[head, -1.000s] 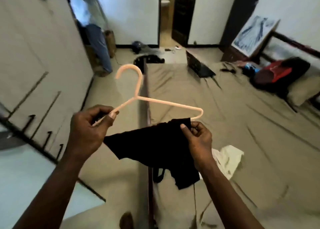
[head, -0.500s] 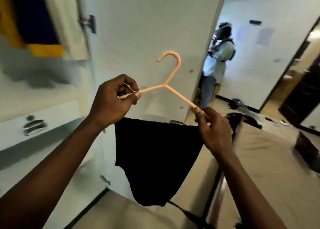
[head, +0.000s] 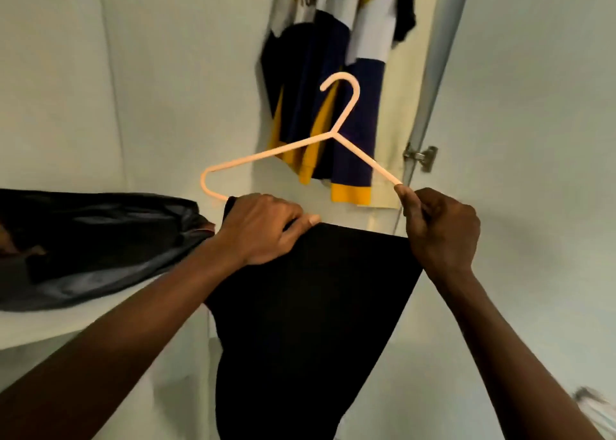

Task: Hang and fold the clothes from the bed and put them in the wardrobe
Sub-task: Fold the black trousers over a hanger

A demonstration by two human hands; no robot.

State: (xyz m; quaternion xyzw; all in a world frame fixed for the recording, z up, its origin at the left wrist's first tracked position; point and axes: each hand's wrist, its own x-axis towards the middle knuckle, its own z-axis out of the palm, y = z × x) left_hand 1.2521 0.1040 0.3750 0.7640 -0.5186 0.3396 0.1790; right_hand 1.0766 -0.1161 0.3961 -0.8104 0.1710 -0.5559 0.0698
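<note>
My left hand [head: 263, 229]: fingers curled over the top edge of the black garment [head: 306, 306] where it drapes the lower bar; half a second ago it pinched the hanger's left shoulder.
My right hand [head: 440, 229]: pinching the right tip of the hanger [head: 290, 147], as before.
Hanger: peach, held up, hook pointing far.
Black garment: hanging from the bar between my hands.
Wardrobe [head: 166, 73]: now fills the view, where the door and bed showed before; a striped shirt [head: 306, 89] hangs just beyond the hook.
Shelf [head: 50, 326]: left, carrying a dark bundle [head: 93, 239].
</note>
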